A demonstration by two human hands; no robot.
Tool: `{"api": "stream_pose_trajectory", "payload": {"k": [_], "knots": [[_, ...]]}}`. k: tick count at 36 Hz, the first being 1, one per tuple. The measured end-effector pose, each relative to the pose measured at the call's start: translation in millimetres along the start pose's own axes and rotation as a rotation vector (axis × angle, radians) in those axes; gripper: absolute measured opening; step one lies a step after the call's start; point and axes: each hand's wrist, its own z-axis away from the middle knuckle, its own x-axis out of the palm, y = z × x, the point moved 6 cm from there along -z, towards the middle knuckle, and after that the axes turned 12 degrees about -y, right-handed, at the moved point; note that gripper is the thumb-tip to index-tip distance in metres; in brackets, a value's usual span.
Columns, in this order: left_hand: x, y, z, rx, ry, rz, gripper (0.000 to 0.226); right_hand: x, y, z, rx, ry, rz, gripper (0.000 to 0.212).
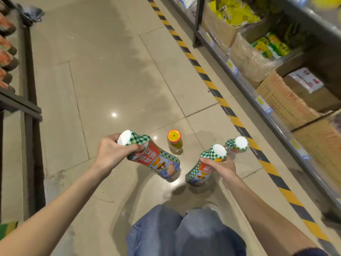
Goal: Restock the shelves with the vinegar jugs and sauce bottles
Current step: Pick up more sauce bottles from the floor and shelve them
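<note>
My left hand (112, 152) grips the neck of a sauce bottle (156, 159) with a white cap and a green-checked, red and blue label; the bottle is tilted, its base near the floor. My right hand (222, 168) holds a second, matching sauce bottle (201, 170) just below its white cap, also tilted. A third bottle of the same kind (238, 145) stands on the floor right behind it. A small bottle of yellowish liquid with a red and yellow cap (174, 143) stands upright on the tiles between the two held bottles.
A shelf unit (258, 100) runs along the right, holding cardboard boxes and yellow-green packets, with black-and-yellow tape (208, 78) on the floor before it. A dark shelf (20, 104) with orange-lidded jars is at the left. My jeans-clad knees (184, 231) are at the bottom.
</note>
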Motion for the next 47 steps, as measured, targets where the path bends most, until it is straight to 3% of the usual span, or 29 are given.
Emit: {"api": "stream_pose_trajectory", "payload": {"k": [5, 9, 12, 17, 21, 25, 31, 34, 39, 44, 47], "knots": [[-9.7, 48.6, 25.5, -0.003, -0.04, -0.005, 0.045, -8.5, -58.9, 45.7, -0.021, 0.009, 0.0, 0.079], [-22.9, 102.0, 53.5, 0.012, -0.079, -0.014, 0.055, -16.3, -119.2, 97.9, -0.035, 0.037, -0.003, 0.047], [-32.0, 149.9, 79.3, 0.039, -0.104, -0.012, 0.054, -24.2, -164.9, 141.8, -0.059, 0.065, -0.001, 0.037], [-48.0, 232.7, 126.2, 0.09, -0.155, -0.027, 0.044, -41.1, -236.4, 220.6, -0.09, 0.115, 0.006, 0.038], [-63.9, 292.9, 165.1, 0.121, -0.196, -0.059, 0.041, -54.5, -286.5, 286.7, -0.128, 0.169, 0.01, 0.051], [-71.8, 357.4, 201.5, 0.171, -0.228, -0.082, 0.029, -65.4, -338.1, 348.7, -0.172, 0.178, 0.008, 0.048], [-63.7, 448.0, 244.7, 0.248, -0.282, -0.161, 0.06, -100.2, -408.1, 420.1, -0.248, 0.247, 0.071, 0.052], [-49.2, 490.3, 261.6, 0.301, -0.324, -0.201, 0.061, -121.2, -441.0, 447.5, -0.295, 0.247, 0.096, 0.045], [-11.4, 560.0, 283.1, 0.416, -0.402, -0.292, 0.026, -163.7, -486.3, 479.8, -0.34, 0.307, 0.125, 0.072], [31.2, 616.9, 298.3, 0.498, -0.446, -0.412, 0.038, -210.0, -530.4, 508.3, -0.4, 0.374, 0.107, 0.104], [54.0, 644.7, 307.6, 0.549, -0.467, -0.463, 0.053, -233.9, -556.6, 533.9, -0.466, 0.43, 0.122, 0.091]]}}
